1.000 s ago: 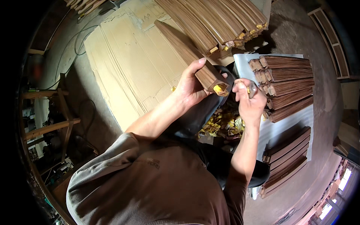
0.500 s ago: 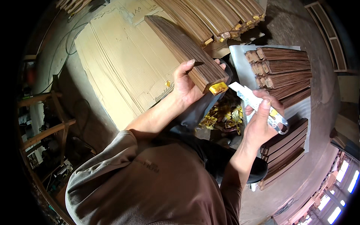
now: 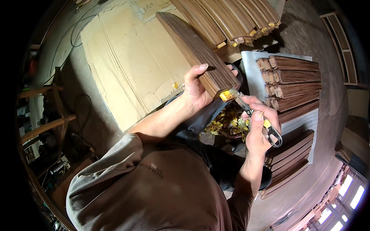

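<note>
A long striped brown wooden board slants across in front of me. Its near end has a tenon wrapped in yellow tape. My left hand grips the board close to that end, thumb on one side and fingertips showing past the far edge. In my right hand is a utility knife with a metal handle. The blade points up and left, its tip at the edge of the taped tenon; whether it cuts in cannot be told.
A cardboard sheet lies beneath the board's far part. Taped wooden pieces are stacked beyond it. To the right, pieces with bare tenons rest on white sheeting, with dark curved pieces nearer. Peeled yellow tape scraps are heaped below my hands.
My right hand has moved left, bringing the knife blade to the taped end and turning the knife. My left hand still holds the board, nearly in place.
</note>
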Demonstrator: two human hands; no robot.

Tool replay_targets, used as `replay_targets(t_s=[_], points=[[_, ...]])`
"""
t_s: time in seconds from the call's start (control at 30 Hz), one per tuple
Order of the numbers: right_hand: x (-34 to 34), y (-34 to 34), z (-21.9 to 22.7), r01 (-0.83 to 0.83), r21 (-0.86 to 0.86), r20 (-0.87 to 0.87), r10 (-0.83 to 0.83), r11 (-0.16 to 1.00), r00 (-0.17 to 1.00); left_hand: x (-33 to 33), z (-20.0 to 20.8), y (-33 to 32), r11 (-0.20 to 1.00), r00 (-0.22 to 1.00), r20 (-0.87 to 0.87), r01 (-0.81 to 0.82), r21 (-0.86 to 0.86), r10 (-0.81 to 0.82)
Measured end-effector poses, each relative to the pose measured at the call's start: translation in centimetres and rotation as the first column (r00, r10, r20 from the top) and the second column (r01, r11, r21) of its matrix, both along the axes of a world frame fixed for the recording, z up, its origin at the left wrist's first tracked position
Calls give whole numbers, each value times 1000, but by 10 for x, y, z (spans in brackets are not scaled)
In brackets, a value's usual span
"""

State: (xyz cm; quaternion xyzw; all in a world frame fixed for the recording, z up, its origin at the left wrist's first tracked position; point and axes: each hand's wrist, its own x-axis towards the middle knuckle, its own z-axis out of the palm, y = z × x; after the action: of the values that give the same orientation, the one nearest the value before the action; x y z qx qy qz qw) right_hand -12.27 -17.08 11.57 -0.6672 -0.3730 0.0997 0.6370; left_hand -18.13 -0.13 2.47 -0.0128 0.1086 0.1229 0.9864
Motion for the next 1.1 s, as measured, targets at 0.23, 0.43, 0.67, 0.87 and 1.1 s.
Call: replay_targets(t_s=[0.23,0.43,0.67,0.87,1.1], points=[[0,-30,21,107,-175,125,-85,979,988,-4,2,-2,998,1000,-10,4,69,-4],[17,-47,30,101,-233,475,23,967,880,0,-17,3,999,997,73,6,49,-9],[15,7,-8,114,-264,581,63,958,811,-3,-9,2,999,999,39,-10,51,8],[32,22,1,-61,-397,735,357,916,577,-5,-13,5,1000,999,48,16,24,-17],[32,31,-2,-60,-389,801,370,919,471,-6,-14,5,1000,999,37,-18,23,17]])
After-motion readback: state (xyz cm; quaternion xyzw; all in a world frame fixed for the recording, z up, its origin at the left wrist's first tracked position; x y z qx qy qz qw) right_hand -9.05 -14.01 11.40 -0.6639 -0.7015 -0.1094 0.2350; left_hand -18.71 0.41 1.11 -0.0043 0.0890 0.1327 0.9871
